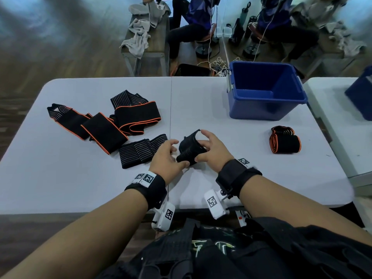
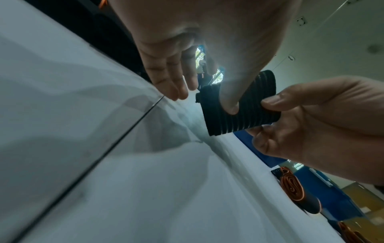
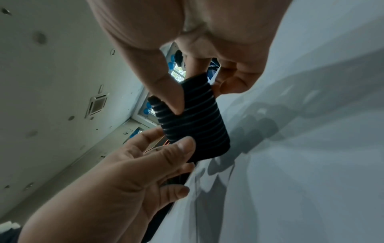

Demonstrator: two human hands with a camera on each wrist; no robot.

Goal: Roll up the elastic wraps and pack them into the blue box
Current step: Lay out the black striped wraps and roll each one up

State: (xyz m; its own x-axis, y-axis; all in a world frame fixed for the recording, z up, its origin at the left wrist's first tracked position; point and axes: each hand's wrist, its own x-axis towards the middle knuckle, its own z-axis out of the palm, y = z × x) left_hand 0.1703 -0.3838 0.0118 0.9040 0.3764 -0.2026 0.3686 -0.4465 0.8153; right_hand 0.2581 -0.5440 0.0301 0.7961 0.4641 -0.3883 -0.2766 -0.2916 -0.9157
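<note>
A black striped elastic wrap (image 1: 190, 150), mostly rolled, is held just above the white table (image 1: 201, 101) near its front middle. My left hand (image 1: 177, 156) pinches its near end with the thumb on top (image 2: 230, 106). My right hand (image 1: 199, 146) pinches the other side between thumb (image 3: 176, 106) and fingers. The roll (image 3: 197, 126) shows pale stripes, and a loose flap sticks up at its far end. The blue box (image 1: 265, 91) stands open at the back right, with nothing visible inside. One rolled orange-edged wrap (image 1: 284, 140) lies in front of the box.
Unrolled wraps lie at the left: orange-edged black ones (image 1: 120, 121) in a loose heap and a black striped one (image 1: 143, 151) right beside my left hand. A second table (image 1: 332, 101) with another blue bin (image 1: 360, 93) adjoins on the right. People sit beyond the far edge.
</note>
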